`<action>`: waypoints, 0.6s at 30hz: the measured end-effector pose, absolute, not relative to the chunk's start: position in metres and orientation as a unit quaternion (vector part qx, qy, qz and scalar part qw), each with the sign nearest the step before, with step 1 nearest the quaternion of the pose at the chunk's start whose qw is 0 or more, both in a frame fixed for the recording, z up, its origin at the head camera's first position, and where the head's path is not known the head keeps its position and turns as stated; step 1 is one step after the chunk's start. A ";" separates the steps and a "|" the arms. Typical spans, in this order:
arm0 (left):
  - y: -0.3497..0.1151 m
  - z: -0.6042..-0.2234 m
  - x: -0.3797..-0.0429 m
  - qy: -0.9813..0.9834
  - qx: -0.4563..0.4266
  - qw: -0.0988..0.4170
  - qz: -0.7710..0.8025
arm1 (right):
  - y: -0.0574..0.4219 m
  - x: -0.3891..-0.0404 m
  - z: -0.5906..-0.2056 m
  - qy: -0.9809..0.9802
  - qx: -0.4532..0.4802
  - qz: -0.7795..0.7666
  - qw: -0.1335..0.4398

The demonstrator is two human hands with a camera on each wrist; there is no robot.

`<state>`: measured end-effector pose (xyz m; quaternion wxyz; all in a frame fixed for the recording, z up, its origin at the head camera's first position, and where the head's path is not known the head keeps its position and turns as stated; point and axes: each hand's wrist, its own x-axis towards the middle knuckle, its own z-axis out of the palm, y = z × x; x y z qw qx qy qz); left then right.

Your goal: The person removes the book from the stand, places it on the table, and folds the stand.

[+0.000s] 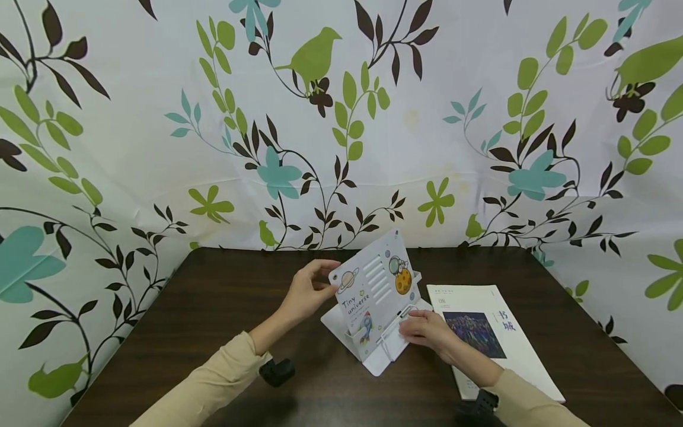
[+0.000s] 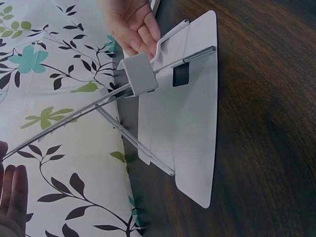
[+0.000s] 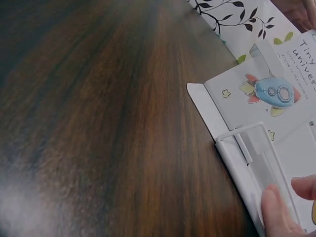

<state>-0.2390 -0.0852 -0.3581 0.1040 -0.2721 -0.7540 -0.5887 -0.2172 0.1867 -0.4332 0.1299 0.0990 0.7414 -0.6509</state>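
A white book stand (image 1: 373,284) printed with "Tiny universe", a planet, an astronaut and a rocket stands unfolded on the table, its back panel tilted. My left hand (image 1: 311,290) pinches the panel's left edge between thumb and fingers. At the lower front, my right hand (image 1: 427,332) grips the ledge beside the wire page holder (image 3: 264,143). The left wrist view shows the stand's rear, where metal struts (image 2: 133,138) join the panel to the flat base (image 2: 192,128). Some right fingertips are hidden behind the stand there.
A white book (image 1: 491,338) with a dark picture on its cover lies flat to the right of the stand. Dark wood table (image 1: 229,296) surrounds both. Behind it hangs a patterned cloth (image 1: 373,178) of leaves and birds, meeting the table's back edge.
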 end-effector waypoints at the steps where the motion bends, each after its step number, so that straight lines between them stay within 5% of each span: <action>1: -0.085 -0.359 -0.239 -0.755 -0.273 0.106 -0.587 | 0.185 -0.218 -0.434 0.737 0.101 -0.656 0.129; 18: -0.088 -0.363 -0.238 -0.757 -0.267 0.111 -0.586 | 0.152 -0.220 -0.446 0.681 0.115 -0.721 0.052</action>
